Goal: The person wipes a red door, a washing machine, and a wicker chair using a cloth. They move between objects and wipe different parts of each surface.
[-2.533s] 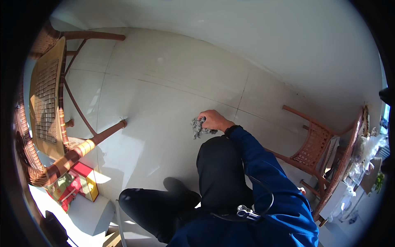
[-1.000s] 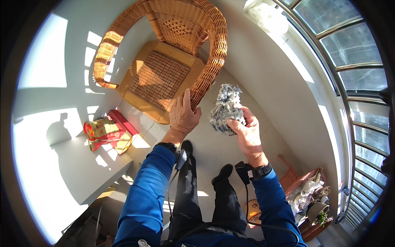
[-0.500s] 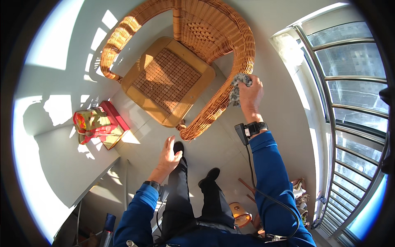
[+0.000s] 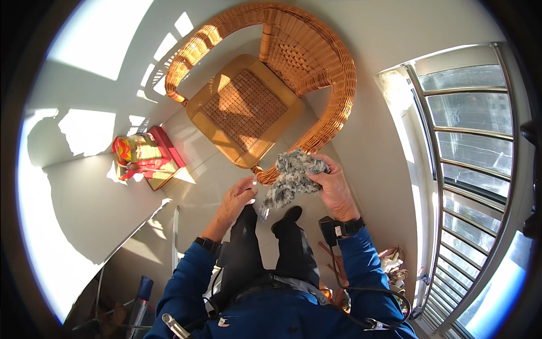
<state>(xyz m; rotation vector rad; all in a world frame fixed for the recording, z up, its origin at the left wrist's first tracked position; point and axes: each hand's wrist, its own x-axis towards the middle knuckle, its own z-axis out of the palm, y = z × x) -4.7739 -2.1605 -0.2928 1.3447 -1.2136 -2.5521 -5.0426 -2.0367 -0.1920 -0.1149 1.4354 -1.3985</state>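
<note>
A wicker armchair (image 4: 339, 107) with a woven bead-like seat pad (image 4: 244, 110) stands ahead of me. In front of its near right armrest, my right hand (image 4: 337, 189) grips a crumpled grey, fluffy cloth (image 4: 296, 172). One end of the cloth dangles down toward the left, above the floor. My left hand (image 4: 236, 203) is a little to the left of the hanging end, apart from it. Its fingers are loosely bent, with a gap at the thumb, and nothing shows in them.
A red box (image 4: 164, 150) and a red and yellow bag (image 4: 135, 155) sit by the left wall. At right is a window with metal bars (image 4: 471, 135). A black cable (image 4: 367, 289) runs along my right sleeve. Odds and ends lie by my right forearm.
My right hand has lifted the cloth off the armrest and drawn it back toward me, where it now hangs looser. My left hand has curled its fingers and come nearer the cloth.
</note>
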